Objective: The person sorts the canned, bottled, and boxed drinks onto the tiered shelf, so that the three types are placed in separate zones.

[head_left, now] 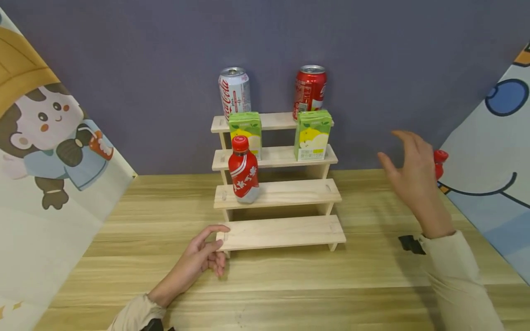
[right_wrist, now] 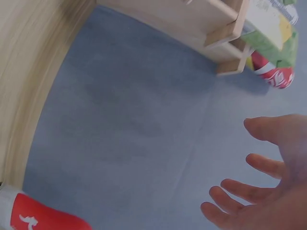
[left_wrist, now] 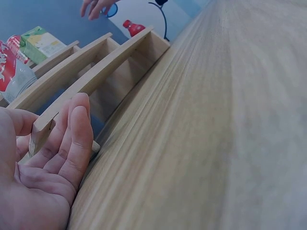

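Observation:
A wooden tiered display stand (head_left: 281, 233) is on the table against the back wall. My left hand (head_left: 198, 257) pinches the left end of its lowest step between thumb and fingers. In the air to the right is my right hand (head_left: 418, 177), holding nothing, its fingers apart. Partly hidden behind that hand stands a second red-capped bottle (head_left: 440, 164), also at the lower left of the right wrist view (right_wrist: 45, 215). One red bottle (head_left: 243, 172) stands upright on the left of the second-lowest step.
Two green juice boxes (head_left: 313, 137) stand one step above the bottle. On the top step are a white cola can (head_left: 234, 92) and a red can (head_left: 309, 92). Cartoon-printed panels (head_left: 54, 119) flank the table at left and right; a dark wall (head_left: 265, 37) closes the back.

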Demonstrator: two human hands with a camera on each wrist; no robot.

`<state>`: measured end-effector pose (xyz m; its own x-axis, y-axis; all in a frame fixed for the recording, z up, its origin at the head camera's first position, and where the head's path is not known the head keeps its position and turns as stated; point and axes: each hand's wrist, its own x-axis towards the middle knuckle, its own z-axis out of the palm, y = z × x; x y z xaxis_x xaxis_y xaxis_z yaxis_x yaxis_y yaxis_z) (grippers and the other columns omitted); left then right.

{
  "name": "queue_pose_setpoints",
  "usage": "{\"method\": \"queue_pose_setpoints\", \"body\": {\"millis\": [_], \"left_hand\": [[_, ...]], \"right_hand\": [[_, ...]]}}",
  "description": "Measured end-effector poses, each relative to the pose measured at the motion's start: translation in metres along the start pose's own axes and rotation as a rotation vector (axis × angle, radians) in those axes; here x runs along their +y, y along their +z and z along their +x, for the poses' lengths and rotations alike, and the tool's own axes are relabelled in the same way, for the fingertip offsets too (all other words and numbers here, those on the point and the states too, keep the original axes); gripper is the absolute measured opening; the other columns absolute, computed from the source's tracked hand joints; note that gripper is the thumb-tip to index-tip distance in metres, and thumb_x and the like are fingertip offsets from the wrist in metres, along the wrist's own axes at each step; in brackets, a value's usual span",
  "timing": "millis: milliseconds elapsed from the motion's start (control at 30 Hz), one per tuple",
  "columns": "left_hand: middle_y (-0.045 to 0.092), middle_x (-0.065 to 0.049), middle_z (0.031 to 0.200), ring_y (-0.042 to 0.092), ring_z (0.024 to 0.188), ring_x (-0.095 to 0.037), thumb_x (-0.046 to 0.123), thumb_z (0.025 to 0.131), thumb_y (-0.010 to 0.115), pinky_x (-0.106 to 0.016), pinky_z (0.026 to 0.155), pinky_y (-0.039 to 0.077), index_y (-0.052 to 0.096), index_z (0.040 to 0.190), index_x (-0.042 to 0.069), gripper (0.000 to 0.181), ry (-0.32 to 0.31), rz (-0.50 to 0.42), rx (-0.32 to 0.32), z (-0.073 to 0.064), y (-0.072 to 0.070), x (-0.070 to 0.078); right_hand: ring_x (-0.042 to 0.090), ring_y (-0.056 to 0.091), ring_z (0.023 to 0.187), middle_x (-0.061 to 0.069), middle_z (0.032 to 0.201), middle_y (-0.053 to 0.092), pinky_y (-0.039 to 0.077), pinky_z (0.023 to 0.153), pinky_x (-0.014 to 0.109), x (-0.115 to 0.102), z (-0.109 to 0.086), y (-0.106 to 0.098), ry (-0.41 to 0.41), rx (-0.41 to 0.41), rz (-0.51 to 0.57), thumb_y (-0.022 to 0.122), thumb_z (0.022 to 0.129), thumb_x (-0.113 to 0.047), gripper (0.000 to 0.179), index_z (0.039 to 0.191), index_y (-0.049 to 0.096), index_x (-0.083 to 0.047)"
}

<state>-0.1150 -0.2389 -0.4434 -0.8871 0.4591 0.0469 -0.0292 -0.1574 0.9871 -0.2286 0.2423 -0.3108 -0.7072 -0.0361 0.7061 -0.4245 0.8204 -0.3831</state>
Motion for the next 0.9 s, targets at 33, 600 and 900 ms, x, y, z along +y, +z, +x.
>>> {"method": "queue_pose_setpoints", "body": {"millis": [33,600,900], "left_hand": [[0.068,-0.01,0.075,0.066,0.061,-0.02,0.018,0.108,0.044,-0.035,0.055,0.06,0.032,0.148,0.003,0.044,0.0,0.0,-0.001,0.0,0.0,0.0],[0.068,-0.01,0.075,0.067,0.061,-0.02,0.018,0.108,0.044,-0.035,0.055,0.06,0.033,0.147,0.003,0.044,-0.006,0.005,0.01,0.0,0.0,0.0],[0.068,-0.01,0.075,0.066,0.061,-0.02,0.018,0.108,0.044,-0.035,0.054,0.06,0.033,0.147,0.003,0.043,-0.008,0.007,0.012,0.0,0.001,0.001]], "right_hand": [[0.051,0.038,0.131,0.027,0.143,0.046,0.03,0.11,0.065,0.003,0.0,0.0,0.015,-0.005,0.0,0.071,0.092,-0.009,0.055,0.141,0.048,0.0],[0.053,0.014,0.141,0.03,0.154,0.026,0.021,0.111,0.07,0.064,-0.003,-0.016,0.245,-0.102,-0.013,0.059,0.099,-0.016,0.061,0.15,0.032,0.001],[0.051,0.009,0.144,0.032,0.157,0.017,0.014,0.115,0.069,0.085,-0.008,-0.02,0.311,-0.151,-0.073,0.058,0.099,-0.016,0.07,0.154,0.021,0.004]]}}
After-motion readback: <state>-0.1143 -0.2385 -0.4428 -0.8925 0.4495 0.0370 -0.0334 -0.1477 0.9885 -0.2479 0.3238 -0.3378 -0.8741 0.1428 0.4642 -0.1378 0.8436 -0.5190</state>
